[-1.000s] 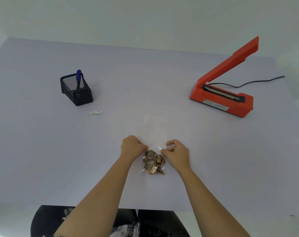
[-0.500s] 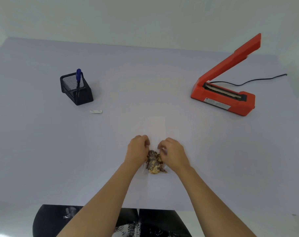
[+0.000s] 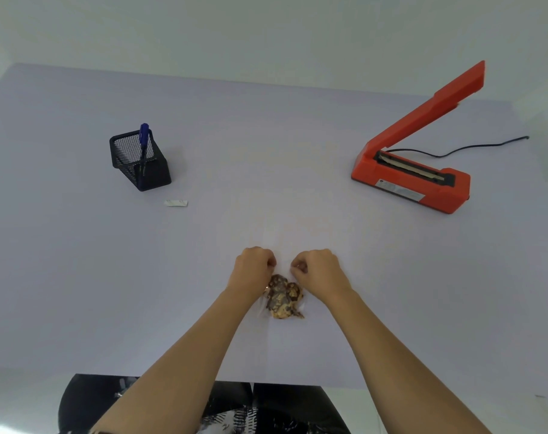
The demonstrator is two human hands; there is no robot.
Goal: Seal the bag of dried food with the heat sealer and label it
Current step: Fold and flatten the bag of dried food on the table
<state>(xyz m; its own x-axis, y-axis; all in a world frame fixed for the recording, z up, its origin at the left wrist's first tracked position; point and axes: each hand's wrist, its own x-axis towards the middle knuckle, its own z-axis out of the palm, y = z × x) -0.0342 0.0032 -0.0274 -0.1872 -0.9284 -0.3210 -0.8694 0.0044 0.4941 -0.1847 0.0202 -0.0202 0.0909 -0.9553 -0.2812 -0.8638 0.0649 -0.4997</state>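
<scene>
In the head view the hands sit close together at the near middle of the table (image 3: 78, 277); the left hand (image 3: 254, 267) and the right hand (image 3: 317, 268) are both curled almost into fists, fingers tucked under, and each appears to pinch the clear film of the bag (image 3: 282, 297) at its upper part, though the film is so transparent that the exact grip is hard to make out; the bag's dried food (image 3: 281, 300), a brown clump, lies just behind the knuckles, between the two wrists and touching the table; the far end of the bag seems to stretch forward of the hands as a faint pale strip, but I cannot tell where it stops. The heat sealer (image 3: 413, 180) stands well apart, forward and to the right of the right hand, its orange arm raised and its sealing strip exposed; a black cord (image 3: 473, 145) trails away behind it. Forward and to the left of the left hand stands a black mesh pen holder (image 3: 139, 166) with a blue pen (image 3: 143, 137) in it; nearer the left hand lies a small white label (image 3: 175, 202). By my reading the step in hand is gathering and flattening the bag's neck before sealing; the next move calls for lifting the bag with its mouth kept flat and carrying it rightward and forward onto the sealer's strip, food clear of the seal line.
</scene>
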